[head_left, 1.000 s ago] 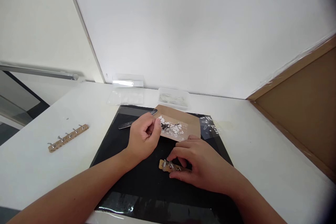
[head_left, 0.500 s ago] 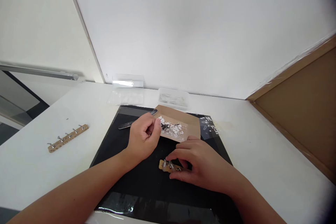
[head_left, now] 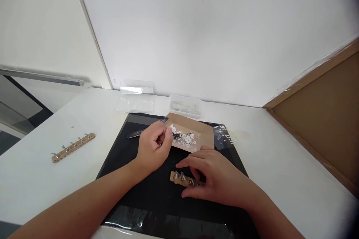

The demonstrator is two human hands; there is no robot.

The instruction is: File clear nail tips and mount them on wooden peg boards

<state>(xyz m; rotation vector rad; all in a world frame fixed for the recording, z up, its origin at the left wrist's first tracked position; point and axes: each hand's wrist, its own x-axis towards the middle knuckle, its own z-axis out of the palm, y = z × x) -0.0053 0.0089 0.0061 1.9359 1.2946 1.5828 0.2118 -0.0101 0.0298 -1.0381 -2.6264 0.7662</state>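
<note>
My left hand (head_left: 155, 142) is curled with thumb and fingertips together, by the left edge of a brown card tray (head_left: 206, 131). What it pinches, if anything, is hidden. Small white and clear bits (head_left: 185, 138) lie in the tray. My right hand (head_left: 206, 173) arches over a short wooden strip (head_left: 185, 182), thumb and forefinger apart on either side of it. Clear nail tips (head_left: 183, 176) stand on metal studs at the strip's left part; the hand covers its right end.
A black mat (head_left: 157, 198) covers the table's middle. A dark nail file (head_left: 135, 133) lies behind my left hand. Left is another wooden strip with studs (head_left: 73, 147). At the back are a clear open case (head_left: 136, 102) and a plastic box (head_left: 185, 105). White pieces (head_left: 224, 133) lie right.
My right thumb and forefinger have spread apart, away from the nail tips, showing more of the strip. My left hand stays almost in place.
</note>
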